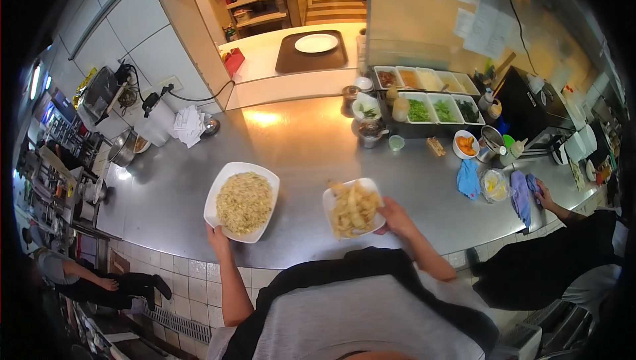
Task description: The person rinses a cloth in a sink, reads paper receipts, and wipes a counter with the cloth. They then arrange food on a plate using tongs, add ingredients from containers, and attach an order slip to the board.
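Note:
A large white dish (274, 209) heaped with what looks like fried rice (243, 202) is over the steel counter. My left hand (217, 237) grips its lower left edge. To the right, a smaller white dish (328, 206) carries pale fried pieces (354, 207), some reaching past the rim. My right hand (395, 217) is closed on that dish's right edge. Parts of the fingers of both hands are hidden by the dishes.
Beyond the steel counter (298, 128), a brown tray (289, 58) with a white plate (316, 43) is in the pass-through. Ingredient containers (419, 109) stand at the right back. A co-worker's hand (544, 194) touches purple cloths (521, 198); another person (86, 277) is at lower left.

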Tool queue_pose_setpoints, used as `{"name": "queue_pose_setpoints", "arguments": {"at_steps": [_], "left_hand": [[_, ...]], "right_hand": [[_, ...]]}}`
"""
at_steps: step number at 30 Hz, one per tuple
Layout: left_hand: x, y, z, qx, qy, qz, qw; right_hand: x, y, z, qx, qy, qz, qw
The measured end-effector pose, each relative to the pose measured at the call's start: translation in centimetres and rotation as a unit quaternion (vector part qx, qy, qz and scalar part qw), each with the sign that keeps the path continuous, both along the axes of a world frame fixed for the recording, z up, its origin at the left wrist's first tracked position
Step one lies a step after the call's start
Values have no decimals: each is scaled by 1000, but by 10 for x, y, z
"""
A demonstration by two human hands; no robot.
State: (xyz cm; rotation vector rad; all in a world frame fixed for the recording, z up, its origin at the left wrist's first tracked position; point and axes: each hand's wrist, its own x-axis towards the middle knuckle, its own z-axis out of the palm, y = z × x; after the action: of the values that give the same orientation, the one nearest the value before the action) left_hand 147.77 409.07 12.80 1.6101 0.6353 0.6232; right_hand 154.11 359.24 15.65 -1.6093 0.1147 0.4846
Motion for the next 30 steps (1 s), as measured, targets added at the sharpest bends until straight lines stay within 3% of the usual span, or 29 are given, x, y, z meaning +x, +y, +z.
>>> {"name": "queue_pose_setpoints", "arguments": {"at_steps": [4, 13, 16, 19, 22, 24, 25, 26, 28, 30], "left_hand": [[7, -27, -1, 7, 19, -15, 1000], [49, -100, 14, 29, 61, -154, 986], [62, -124, 30, 25, 55, -194, 979], [77, -141, 32, 31, 28, -188, 981], [76, -146, 51, -178, 49, -138, 973], [69, -139, 40, 79, 160, -111, 978], [60, -132, 30, 205, 211, -91, 951], [50, -125, 19, 327, 258, -68, 907], [41, -118, 5, 546, 343, -14, 764], [45, -120, 9, 510, 336, -8, 792]], "right_hand": [[11, -41, 22, -52, 21, -29, 998], [41, -86, 33, -25, 54, -18, 998], [72, -102, 68, -252, -8, 91, 963], [116, -109, 117, -305, -199, 76, 928], [180, -98, 179, -322, -303, 45, 896], [251, -98, 185, -389, -535, 7, 750], [285, -93, 198, -431, -535, 9, 727], [319, -88, 211, -472, -534, 10, 701], [387, -78, 217, -450, -591, -51, 668], [430, -59, 237, -488, -567, -103, 656]]}}
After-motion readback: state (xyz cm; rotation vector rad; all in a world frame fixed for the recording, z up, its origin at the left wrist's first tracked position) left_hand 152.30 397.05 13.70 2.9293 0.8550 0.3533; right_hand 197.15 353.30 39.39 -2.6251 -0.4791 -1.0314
